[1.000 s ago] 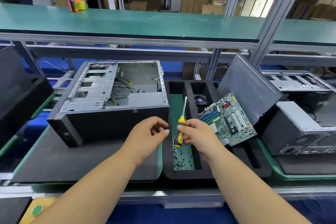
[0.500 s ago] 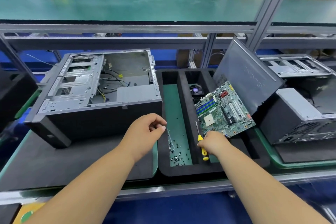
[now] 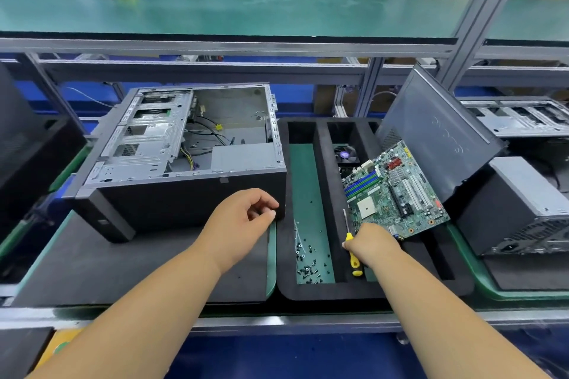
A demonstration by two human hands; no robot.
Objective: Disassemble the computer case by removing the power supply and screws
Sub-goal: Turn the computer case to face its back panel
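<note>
From my head view, my right hand (image 3: 371, 244) grips the yellow screwdriver (image 3: 353, 251) in the foam tray (image 3: 326, 181); its tip could scratch the motherboard (image 3: 397, 191) just beside it. My left hand (image 3: 243, 221), loosely curled, holding nothing that I can see, hovers at the computer case (image 3: 184, 163); the power supply (image 3: 243, 157) sits inside, and loose screws (image 3: 308, 268) could scatter.

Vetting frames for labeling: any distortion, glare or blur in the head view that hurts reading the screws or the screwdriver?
Head view: wide-angle bowing curves the shelf edge and bench rails; bright window glare top right; lighting otherwise even, soft shadows. Screws in the foam tray are small dark specks, individually unreadable. Screwdriver under the right hand is sharp enough; left hand slightly soft.
</note>
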